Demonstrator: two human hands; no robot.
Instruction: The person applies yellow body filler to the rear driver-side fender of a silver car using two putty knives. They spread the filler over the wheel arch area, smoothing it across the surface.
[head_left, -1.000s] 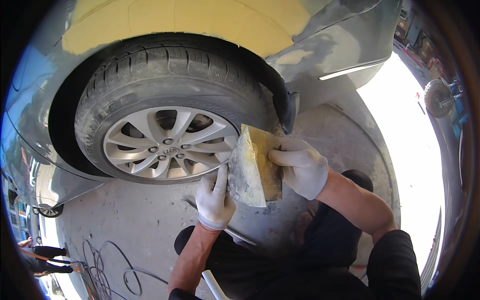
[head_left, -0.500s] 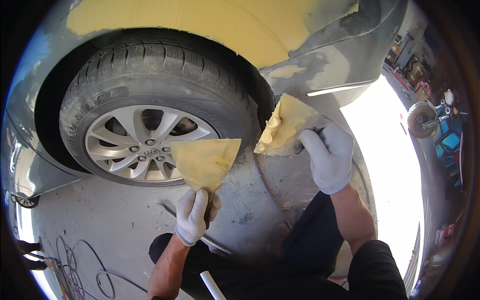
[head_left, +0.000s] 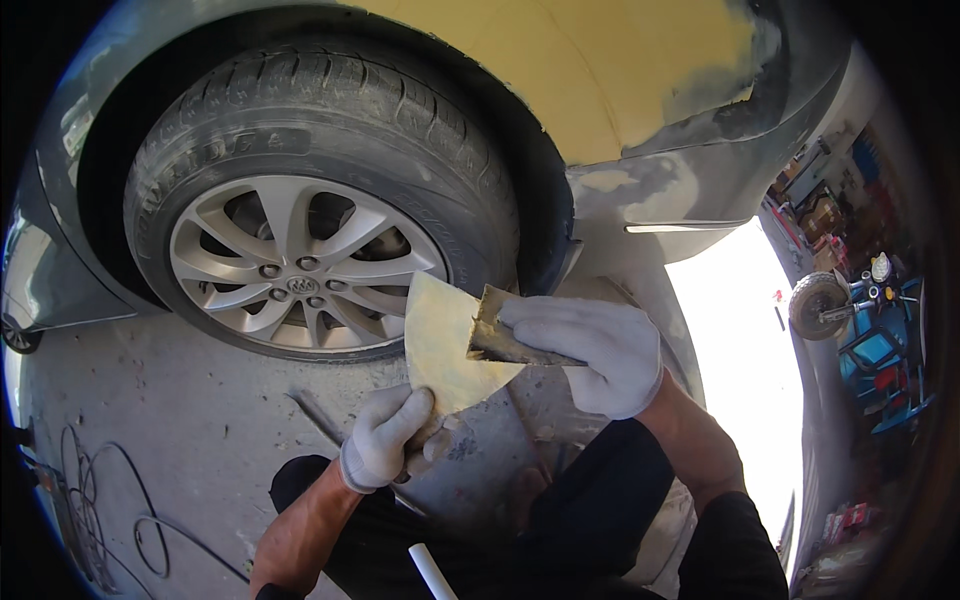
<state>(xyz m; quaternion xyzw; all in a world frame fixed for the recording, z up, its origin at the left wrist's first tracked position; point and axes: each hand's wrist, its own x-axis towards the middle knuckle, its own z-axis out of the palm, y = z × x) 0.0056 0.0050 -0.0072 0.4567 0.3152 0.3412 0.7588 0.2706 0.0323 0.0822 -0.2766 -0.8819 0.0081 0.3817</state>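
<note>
My gloved left hand (head_left: 388, 435) grips a putty knife with a wide blade (head_left: 445, 345) smeared with pale yellow filler. In my gloved right hand (head_left: 595, 350) is a flat putty spreader (head_left: 500, 335), turned so its filler-coated edge lies against the left blade. The lump of filler on the spreader's face is hidden from view. Beyond my hands stands a car wheel (head_left: 300, 230) with a silver rim. Above and right of it, the car's body panel (head_left: 600, 70) carries a broad layer of yellow filler over grey.
Hoses (head_left: 140, 510) coil on the grey floor (head_left: 220, 420) at the lower left. A white tube (head_left: 430, 572) shows at the bottom edge. At the far right stand a small vehicle (head_left: 820, 305), a blue chair (head_left: 880, 350) and shelved clutter.
The right hand has moved left and down, tipping its spreader onto the left blade. The left putty knife has turned and shifted slightly right. The view has shifted slightly.
</note>
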